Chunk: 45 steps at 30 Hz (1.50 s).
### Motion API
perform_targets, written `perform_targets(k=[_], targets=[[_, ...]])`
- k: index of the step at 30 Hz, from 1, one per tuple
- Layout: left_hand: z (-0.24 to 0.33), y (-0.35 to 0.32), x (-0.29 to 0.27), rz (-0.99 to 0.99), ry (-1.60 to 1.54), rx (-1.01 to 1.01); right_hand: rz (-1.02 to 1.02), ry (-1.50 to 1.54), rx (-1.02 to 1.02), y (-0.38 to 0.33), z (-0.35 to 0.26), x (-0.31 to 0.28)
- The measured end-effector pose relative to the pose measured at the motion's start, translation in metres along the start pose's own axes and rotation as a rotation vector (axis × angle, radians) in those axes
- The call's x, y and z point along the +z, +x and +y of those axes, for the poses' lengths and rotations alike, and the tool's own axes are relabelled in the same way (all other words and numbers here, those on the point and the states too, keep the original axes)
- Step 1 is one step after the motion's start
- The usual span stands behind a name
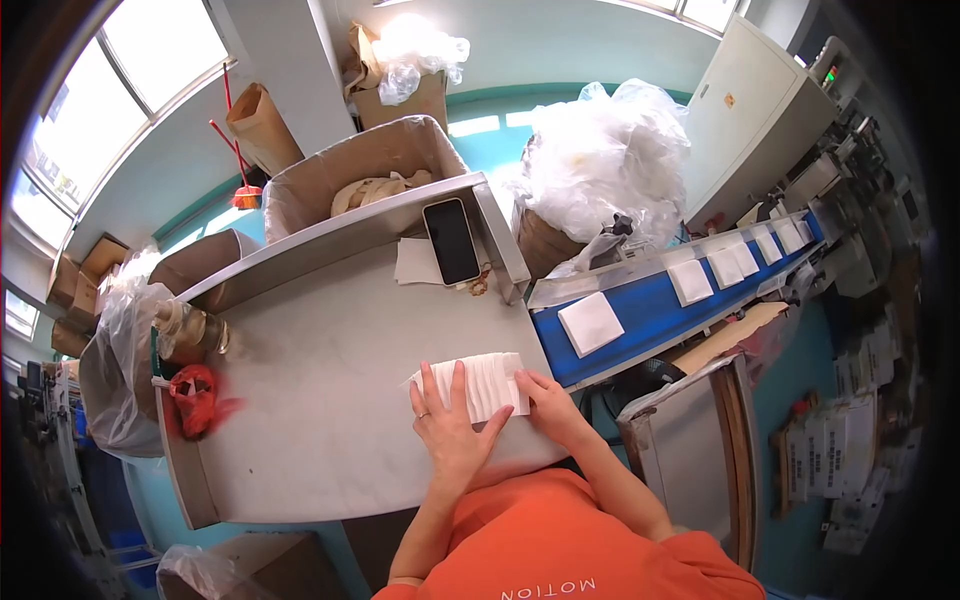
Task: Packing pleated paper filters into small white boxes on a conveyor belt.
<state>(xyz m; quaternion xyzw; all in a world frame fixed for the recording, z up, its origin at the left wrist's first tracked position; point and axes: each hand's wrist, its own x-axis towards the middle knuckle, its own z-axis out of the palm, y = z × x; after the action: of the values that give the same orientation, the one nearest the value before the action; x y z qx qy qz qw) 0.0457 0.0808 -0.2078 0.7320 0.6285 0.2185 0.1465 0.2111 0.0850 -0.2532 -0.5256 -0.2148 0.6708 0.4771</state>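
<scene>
A stack of white folded cloth pads [492, 382] lies at the near right corner of the grey metal table [320, 400]. My left hand [450, 425] rests flat on the stack's left part, fingers spread, a ring on one finger. My right hand [550, 403] presses against the stack's right lower edge, fingers bent on it. Both forearms come up from my orange shirt at the lower edge.
A blue conveyor belt [650, 310] to the right carries several white square pads [590, 322]. A black phone [452, 240] leans on the table's raised back wall. A red plastic bag [195, 398] hangs at the left edge. Cardboard boxes [340, 170] and plastic-bagged bins [600, 160] stand behind.
</scene>
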Motion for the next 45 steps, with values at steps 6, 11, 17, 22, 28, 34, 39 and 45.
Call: perform_targets(k=[6, 11, 17, 22, 28, 34, 39, 45], targets=[[-0.011, 0.001, -0.001, 0.065, -0.036, -0.004, 0.030, 0.066, 0.122, -0.006, 0.005, -0.024], [-0.012, 0.000, 0.006, 0.043, -0.233, 0.054, 0.152, 0.068, 0.081, 0.004, -0.007, -0.021], [0.006, 0.001, 0.003, -0.015, -0.017, 0.022, -0.067, 0.020, 0.073, -0.001, 0.003, -0.004], [-0.001, 0.001, 0.004, -0.015, 0.013, 0.007, -0.066, -0.203, 0.026, -0.010, 0.000, 0.002], [0.001, -0.001, 0.007, -0.063, -0.034, 0.069, 0.012, -0.258, -0.071, 0.005, -0.003, 0.003], [0.000, 0.002, 0.005, 0.014, 0.026, 0.030, -0.156, 0.218, 0.286, -0.005, 0.009, -0.019], [-0.004, 0.002, 0.009, 0.042, 0.029, 0.032, -0.205, 0.134, 0.364, -0.007, 0.014, -0.036], [-0.002, 0.005, 0.009, 0.051, -0.004, 0.047, -0.186, 0.252, 0.292, -0.002, 0.027, -0.033]])
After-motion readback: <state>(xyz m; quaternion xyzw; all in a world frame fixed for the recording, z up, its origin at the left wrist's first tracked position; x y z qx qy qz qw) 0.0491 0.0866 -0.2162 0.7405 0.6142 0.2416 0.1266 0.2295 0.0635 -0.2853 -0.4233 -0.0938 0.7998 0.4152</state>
